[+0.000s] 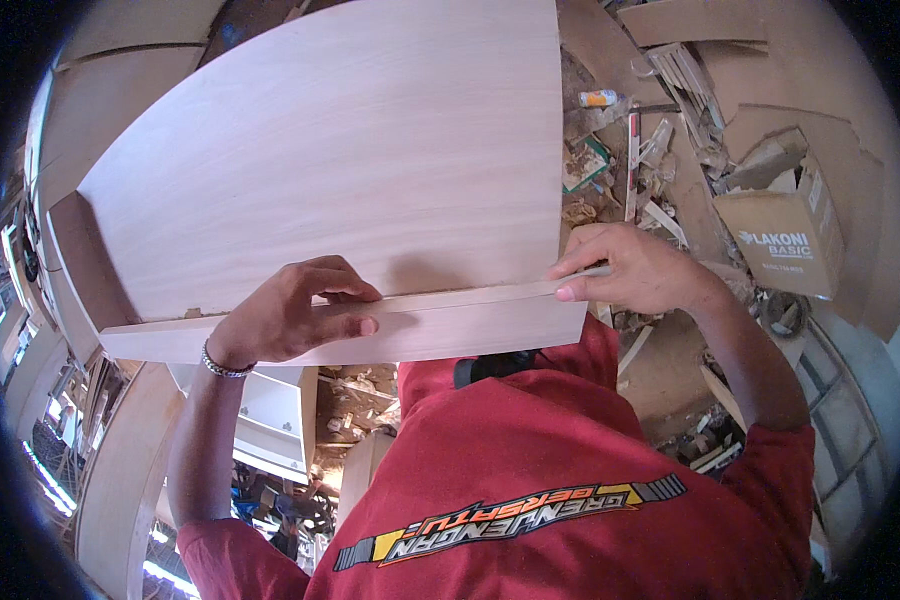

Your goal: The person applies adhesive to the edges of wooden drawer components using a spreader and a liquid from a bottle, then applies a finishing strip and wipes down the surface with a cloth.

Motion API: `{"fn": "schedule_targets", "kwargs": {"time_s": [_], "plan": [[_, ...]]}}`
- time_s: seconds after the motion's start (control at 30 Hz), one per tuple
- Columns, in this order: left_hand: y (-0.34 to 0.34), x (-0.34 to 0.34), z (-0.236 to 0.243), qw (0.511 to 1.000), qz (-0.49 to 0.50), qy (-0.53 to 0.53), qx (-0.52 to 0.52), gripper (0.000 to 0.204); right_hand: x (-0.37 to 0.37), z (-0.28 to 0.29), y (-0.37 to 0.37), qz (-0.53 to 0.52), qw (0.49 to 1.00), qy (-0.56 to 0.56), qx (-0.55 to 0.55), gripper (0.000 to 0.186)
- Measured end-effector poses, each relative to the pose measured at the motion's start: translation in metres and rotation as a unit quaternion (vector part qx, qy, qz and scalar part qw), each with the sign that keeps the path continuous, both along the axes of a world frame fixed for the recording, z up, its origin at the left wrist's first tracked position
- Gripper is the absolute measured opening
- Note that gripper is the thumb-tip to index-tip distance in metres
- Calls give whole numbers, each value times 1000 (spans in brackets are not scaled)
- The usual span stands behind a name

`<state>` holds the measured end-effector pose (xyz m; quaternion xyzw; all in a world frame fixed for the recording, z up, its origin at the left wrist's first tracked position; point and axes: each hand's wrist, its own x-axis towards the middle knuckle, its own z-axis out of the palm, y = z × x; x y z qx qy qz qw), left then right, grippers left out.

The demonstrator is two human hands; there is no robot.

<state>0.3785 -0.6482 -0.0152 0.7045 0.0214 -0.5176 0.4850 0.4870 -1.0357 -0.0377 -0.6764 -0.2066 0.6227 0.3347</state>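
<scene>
A large pale wooden panel [350, 150] with a curved far left edge lies in front of me. A board [440, 334] runs along its near edge, and another board [92, 255] stands along its left end. On top of the near board lies a thin wooden strip [490, 297]. My left hand [295, 312], with a bracelet at its wrist, has its fingers and thumb closed over the strip and board edge left of the middle. At the right end, my right hand [630, 268] pinches the strip between thumb and fingers; its tip pokes out past them.
An open cardboard box [785, 220] stands on the right. Wood scraps, a small can [598, 98] and a long red-and-white bar [632, 165] litter the floor. A white cabinet-like piece [270, 420] sits below left, near a long wooden board [125, 490].
</scene>
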Motion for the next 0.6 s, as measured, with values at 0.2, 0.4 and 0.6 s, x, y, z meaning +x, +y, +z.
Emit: {"fn": "schedule_targets", "kwargs": {"time_s": [0.2, 0.4, 0.6], "plan": [[-29, 13, -10, 998, 27, 50, 9, 29, 5, -5, 0, -7, 999, 41, -6, 34], [-27, 10, -16, 997, 57, 47, -1, 27, 3, -8, 1, -19, 998, 50, -22, 33], [-29, 22, -19, 997, 35, 68, -16, 28, 4, -4, 1, -23, 997, 60, -47, 34]]}}
